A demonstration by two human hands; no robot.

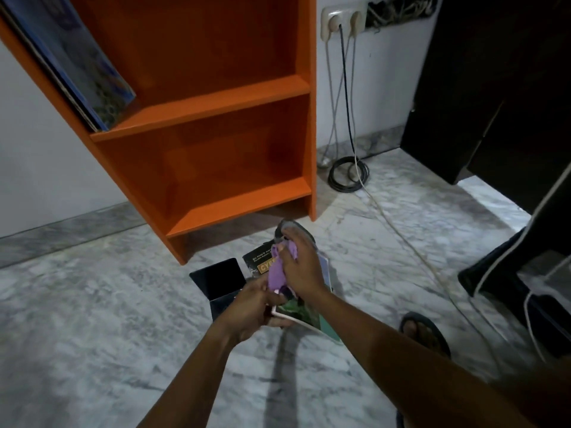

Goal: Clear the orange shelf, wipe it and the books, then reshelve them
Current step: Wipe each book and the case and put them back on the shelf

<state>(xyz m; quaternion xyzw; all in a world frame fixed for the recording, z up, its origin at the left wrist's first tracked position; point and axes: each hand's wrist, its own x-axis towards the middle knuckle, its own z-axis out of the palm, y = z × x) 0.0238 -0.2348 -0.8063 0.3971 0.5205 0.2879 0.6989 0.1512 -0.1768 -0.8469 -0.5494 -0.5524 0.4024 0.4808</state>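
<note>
A left hand (251, 307) grips a glossy green-covered book (301, 313) above the grey marble floor (92, 304); the right hand (301, 267) clutches a crumpled purple cloth (276, 273) against it. Beyond, the orange wooden shelf (216, 97) holds leaning blue books (77, 63).

From my far-off seat I look down at a floor (92, 319) of shiny stone, white with grey swirls. A grey strip (61, 230) runs along the bottom of the pale wall (31, 149). High on the wall sits a socket (343, 21) with two plugs in it, and next to it a messy bunch of wires (401, 10). A black cable (345, 88) hangs down to a round coil (347, 174) on the floor. A white cable (401, 234) snakes away across the stone. On the right stands a big dark cupboard (494, 88). Below it I see dark cloth with white stripes (509, 267). The room is dim.
</note>
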